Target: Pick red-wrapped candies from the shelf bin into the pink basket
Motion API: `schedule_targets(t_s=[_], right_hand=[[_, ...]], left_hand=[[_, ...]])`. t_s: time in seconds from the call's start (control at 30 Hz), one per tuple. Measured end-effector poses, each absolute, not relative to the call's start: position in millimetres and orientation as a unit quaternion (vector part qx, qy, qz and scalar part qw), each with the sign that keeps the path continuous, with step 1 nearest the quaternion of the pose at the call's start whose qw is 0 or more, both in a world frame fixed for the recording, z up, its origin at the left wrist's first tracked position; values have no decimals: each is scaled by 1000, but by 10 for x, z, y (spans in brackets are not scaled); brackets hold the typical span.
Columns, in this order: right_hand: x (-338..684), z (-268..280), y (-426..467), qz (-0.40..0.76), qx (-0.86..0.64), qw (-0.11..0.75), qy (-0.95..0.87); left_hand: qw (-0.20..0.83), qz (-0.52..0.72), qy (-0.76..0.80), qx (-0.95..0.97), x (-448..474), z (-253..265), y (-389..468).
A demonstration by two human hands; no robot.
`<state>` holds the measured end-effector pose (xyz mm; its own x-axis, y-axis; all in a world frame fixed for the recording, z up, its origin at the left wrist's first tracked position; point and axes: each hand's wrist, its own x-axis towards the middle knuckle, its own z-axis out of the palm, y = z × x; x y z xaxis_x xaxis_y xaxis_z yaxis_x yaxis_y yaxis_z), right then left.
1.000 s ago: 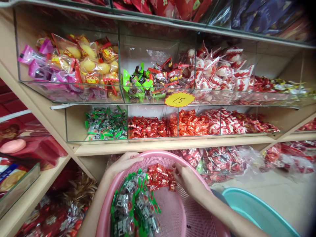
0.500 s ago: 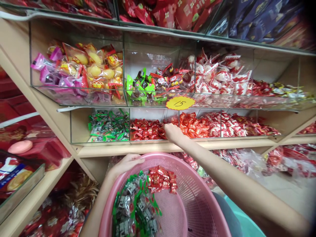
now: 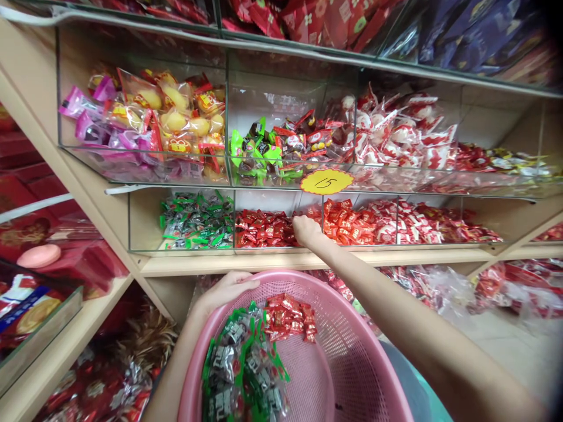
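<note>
My left hand grips the rim of a pink plastic basket, its fingers bent over the far left edge. Inside the basket lie green-and-clear wrapped candies on the left and a small heap of red wrapped candies at the back. My right hand is closed in a fist at the front of the lower shelf bin, beside the small red candies. Whatever its fingers may hold is hidden from view.
Green-wrapped candies fill the bin to the left, orange-red ones the bin to the right. Glass dividers separate them. Above hangs a yellow price tag marked 15. A wooden shelf edge runs between bins and basket.
The view has shifted slightly, so the shelves sit a little further right. My right hand stays closed at the red candies, and my left hand keeps its hold on the basket.
</note>
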<state>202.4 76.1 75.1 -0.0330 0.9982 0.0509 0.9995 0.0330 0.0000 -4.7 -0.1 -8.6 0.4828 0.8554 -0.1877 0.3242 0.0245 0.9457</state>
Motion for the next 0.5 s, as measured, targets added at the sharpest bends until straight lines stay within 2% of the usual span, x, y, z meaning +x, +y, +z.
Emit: schedule_targets(t_s=[0.17, 0.23, 0.3, 0.37, 0.43, 0.5], right_hand=[[2142, 881, 567, -29, -672, 60, -737], [2226, 918, 458, -12, -640, 117, -760], [2303, 922, 332, 68, -599, 212, -769], [2358, 891, 194, 198, -567, 301, -741], [2387, 834, 57, 314, -550, 343, -694], [2404, 767, -63, 379, -530, 355, -670]], left_hand=[[532, 233, 450, 679, -61, -109, 17], [528, 235, 449, 682, -63, -116, 19], [527, 236, 448, 682, -63, -120, 21], [529, 235, 449, 681, -60, -123, 22], [532, 232, 450, 679, -56, -125, 23], [533, 232, 450, 677, -53, -129, 22]])
